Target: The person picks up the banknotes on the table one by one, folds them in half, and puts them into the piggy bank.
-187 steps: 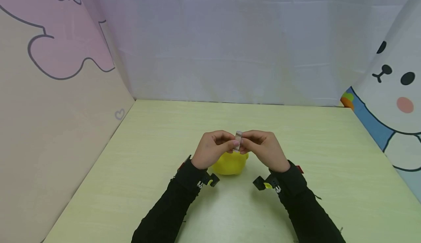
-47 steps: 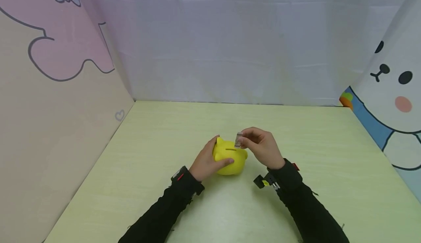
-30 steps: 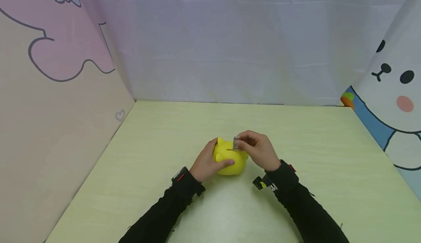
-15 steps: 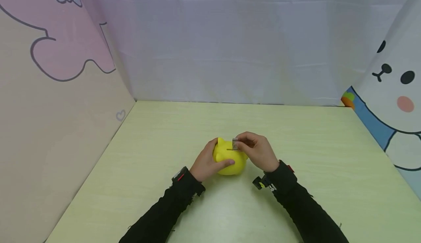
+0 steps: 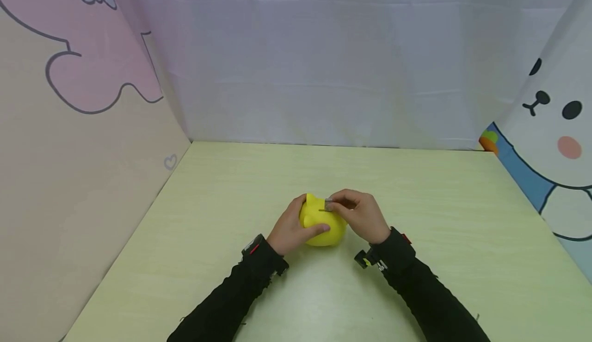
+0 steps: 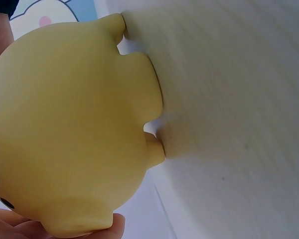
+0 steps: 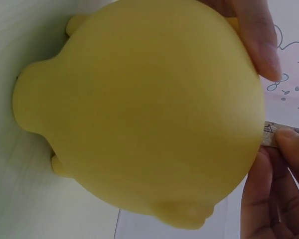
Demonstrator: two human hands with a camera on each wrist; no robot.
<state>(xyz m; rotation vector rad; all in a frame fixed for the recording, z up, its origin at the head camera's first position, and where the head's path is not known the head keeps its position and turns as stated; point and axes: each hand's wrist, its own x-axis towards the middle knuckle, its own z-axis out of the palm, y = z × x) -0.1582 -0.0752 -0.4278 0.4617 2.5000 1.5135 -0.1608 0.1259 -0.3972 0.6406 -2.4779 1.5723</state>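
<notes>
A yellow piggy bank stands upright on its feet on the table, its coin slot facing up. My left hand grips it from the left, thumb across the near side and fingers round the snout end. Between thumb and fingers my right hand pinches a small folded banknote. The note's lower edge is down in the slot, and its upper part sticks out above. In the right wrist view the banknote enters the top of the rounded body. The left wrist view shows the piggy bank's smooth side and its feet.
The pale wood-grain table spreads around the piggy bank. A white curtain hangs along the back edge. Cartoon-printed panels stand at the left and right.
The left hand left the banknote and took hold of the piggy bank. The right hand moved left and down, and the note has sunk partly into the slot.
</notes>
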